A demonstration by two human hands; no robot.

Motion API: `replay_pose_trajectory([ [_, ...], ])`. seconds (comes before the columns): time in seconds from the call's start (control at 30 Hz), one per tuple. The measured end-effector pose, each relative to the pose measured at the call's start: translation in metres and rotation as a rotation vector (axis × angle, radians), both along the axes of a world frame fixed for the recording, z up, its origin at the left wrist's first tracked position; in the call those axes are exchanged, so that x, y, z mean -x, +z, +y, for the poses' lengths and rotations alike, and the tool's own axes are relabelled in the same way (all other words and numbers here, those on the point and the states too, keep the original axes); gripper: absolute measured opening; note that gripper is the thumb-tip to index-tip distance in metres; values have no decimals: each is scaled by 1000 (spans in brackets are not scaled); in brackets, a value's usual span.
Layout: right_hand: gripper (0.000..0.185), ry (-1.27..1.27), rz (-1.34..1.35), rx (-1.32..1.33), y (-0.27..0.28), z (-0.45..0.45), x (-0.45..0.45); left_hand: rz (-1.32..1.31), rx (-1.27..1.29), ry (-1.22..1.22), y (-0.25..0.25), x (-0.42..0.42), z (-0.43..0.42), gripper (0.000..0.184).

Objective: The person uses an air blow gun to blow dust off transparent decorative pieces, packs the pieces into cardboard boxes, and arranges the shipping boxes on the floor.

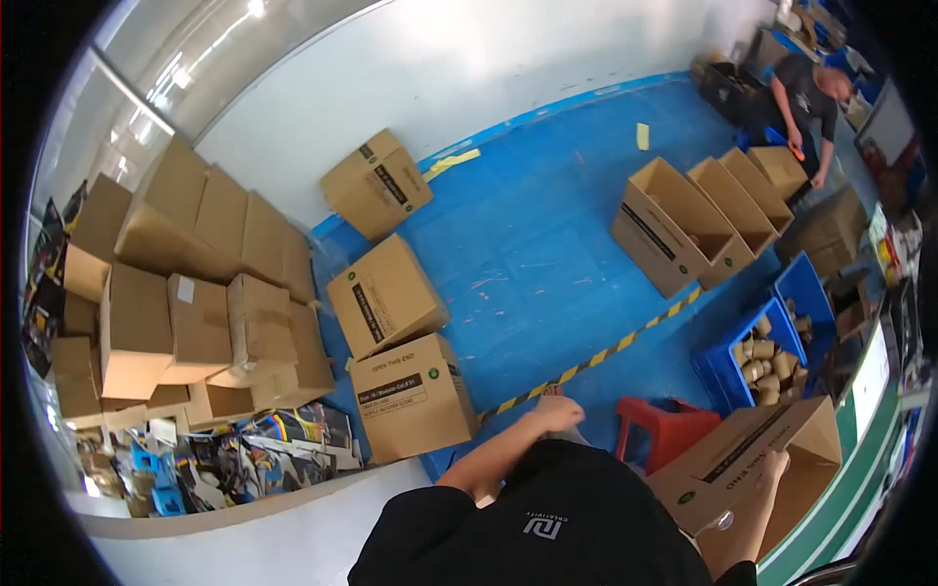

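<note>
Where the open carton (718,459) lies tilted at the lower right of the frame, the right hand (775,466) grips its edge. The left hand (559,414), at lower centre, has its fingers curled; whether it holds anything, I cannot tell. Between hands and just beyond stands a red stool (664,430). Farther right, a blue crate (721,366) contains brown rolls (760,373). Black-and-yellow tape (625,342) crosses the blue floor (518,283) diagonally. Upright open boxes (650,246) line the right side, near another person (806,93) at upper right. Stacked boxes (225,225) fill the left.
</note>
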State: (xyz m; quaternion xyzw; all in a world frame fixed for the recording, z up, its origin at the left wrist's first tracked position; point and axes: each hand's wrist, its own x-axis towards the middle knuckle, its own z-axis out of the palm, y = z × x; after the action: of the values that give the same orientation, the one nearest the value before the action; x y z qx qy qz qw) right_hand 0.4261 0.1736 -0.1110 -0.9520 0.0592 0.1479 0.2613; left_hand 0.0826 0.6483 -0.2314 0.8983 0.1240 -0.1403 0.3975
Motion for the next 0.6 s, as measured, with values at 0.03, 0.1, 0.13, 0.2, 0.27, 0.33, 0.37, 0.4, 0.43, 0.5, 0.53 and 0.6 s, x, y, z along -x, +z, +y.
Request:
replay_pose_trajectory([
  [0.03, 38, -11, 11, -75, 4, 23, 2, 205, 17, 86, -9, 21, 34, 33],
  [0.1, 30, -73, 22, -220, 11, 59, 25, 240, -94, 269, -28, 82, 91, 36],
  [0.13, 31, 102, -234, -197, -6, 75, 36, 426, -21, 450, 2, 98, 113, 33],
  [0.2, 32, 224, -320, -158, 11, 122, 68, 387, -237, 169, -65, 165, 151, 31],
  [0.27, 31, 274, -126, -81, 74, 188, 94, 362, 8, 582, -40, 208, 156, 33],
  [0.33, 31, 264, -8, -118, 119, 246, 106, 439, -102, 700, -64, 245, 148, 30],
  [0.37, 30, 277, 29, -210, 133, 268, 107, 409, 51, 821, -114, 270, 145, 26],
  [0.4, 33, 360, 7, -213, 128, 280, 102, 374, 199, 946, -138, 280, 143, 22],
  [0.43, 37, 442, -25, -211, 119, 289, 93, 336, 337, 1032, -126, 264, 141, 15],
  [0.5, 34, 506, 28, -61, 123, 333, 77, 495, 981, 1144, -126, 252, 140, 16],
  [0.53, 33, 548, -23, -113, 106, 342, 63, 469, 971, 1152, -123, 240, 135, 16],
  [0.6, 31, 652, -17, 13, 100, 385, 40, 411, 884, 1147, -106, 211, 125, 19],
])
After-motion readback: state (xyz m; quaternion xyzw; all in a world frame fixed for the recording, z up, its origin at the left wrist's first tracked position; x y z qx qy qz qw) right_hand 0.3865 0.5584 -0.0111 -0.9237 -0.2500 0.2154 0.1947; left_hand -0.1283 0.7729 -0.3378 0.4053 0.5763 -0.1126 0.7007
